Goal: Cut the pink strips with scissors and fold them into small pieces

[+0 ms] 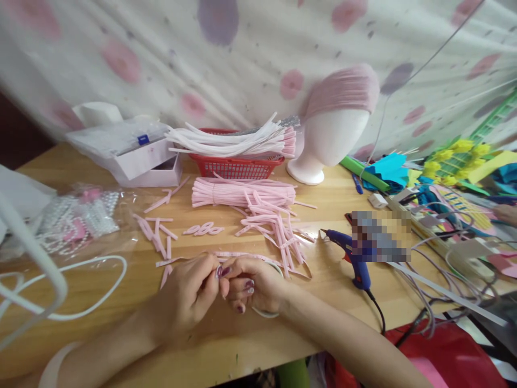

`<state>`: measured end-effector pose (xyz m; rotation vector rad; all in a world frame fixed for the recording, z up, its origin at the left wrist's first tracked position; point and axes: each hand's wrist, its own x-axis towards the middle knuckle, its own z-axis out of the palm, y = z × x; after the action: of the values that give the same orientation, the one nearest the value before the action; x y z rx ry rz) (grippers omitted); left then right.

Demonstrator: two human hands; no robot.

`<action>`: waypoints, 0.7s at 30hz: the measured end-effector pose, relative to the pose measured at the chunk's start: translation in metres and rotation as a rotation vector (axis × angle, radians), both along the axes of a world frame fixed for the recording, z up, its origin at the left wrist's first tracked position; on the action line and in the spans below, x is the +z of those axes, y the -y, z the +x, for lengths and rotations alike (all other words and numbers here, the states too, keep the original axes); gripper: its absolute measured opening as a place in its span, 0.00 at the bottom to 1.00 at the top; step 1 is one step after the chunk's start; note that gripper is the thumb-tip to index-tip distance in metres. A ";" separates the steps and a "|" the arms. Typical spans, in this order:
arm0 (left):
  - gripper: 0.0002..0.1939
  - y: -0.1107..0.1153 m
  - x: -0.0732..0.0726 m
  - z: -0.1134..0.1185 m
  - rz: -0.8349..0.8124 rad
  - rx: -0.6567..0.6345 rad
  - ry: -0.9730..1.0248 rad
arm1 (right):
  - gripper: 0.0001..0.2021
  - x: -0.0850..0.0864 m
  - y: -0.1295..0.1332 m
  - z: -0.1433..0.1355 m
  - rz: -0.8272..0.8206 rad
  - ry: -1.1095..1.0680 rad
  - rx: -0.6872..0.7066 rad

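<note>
My left hand (189, 291) and my right hand (252, 283) meet over the front middle of the table, fingertips together. The fingers of both are closed; whatever they pinch, if anything, is too small or hidden to name. Just behind them lies a tape measure (232, 254). Small twisted pink loops (204, 229) sit further back, with cut pink pipe-cleaner pieces (155, 234) to their left and a looser pile of bent pink pieces (278, 231) to their right. A bundle of pink pipe cleaners (242, 193) lies behind the loops.
A red basket (236, 168) holds white and pink stems. Beside it stands a white foam head (335, 134) with a pink cap. A blue glue gun (357, 261) and cables are right; bagged beads (89, 215), a white box (149, 167) and a white cord (92, 312) are left.
</note>
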<state>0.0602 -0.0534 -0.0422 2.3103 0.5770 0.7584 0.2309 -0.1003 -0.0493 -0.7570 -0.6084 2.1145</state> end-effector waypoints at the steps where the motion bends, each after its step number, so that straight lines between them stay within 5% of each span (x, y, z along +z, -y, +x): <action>1: 0.15 0.001 0.002 0.000 -0.104 0.013 -0.033 | 0.09 0.000 0.000 -0.001 0.053 0.070 -0.042; 5: 0.17 -0.002 0.004 0.003 -0.384 0.029 -0.100 | 0.09 0.004 0.001 0.001 0.364 0.453 -0.119; 10: 0.16 -0.007 -0.006 0.005 -0.682 0.069 -0.102 | 0.09 0.006 0.007 0.009 1.246 1.303 -0.087; 13: 0.15 -0.007 -0.010 0.008 -0.926 0.110 -0.187 | 0.10 0.003 0.007 0.011 1.586 1.647 0.049; 15: 0.14 -0.008 -0.010 0.008 -0.933 0.130 -0.248 | 0.10 0.003 0.006 0.011 1.624 1.713 0.101; 17: 0.14 -0.011 -0.011 0.006 -0.692 0.106 -0.250 | 0.09 0.005 0.006 0.011 1.500 1.614 0.061; 21: 0.11 -0.019 -0.011 -0.005 0.105 -0.102 -0.008 | 0.10 0.006 0.006 0.005 0.802 0.843 -0.091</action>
<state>0.0551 -0.0342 -0.0528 2.4196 0.4285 0.7467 0.2362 -0.1064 -0.0435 -1.1259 -1.6855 1.1965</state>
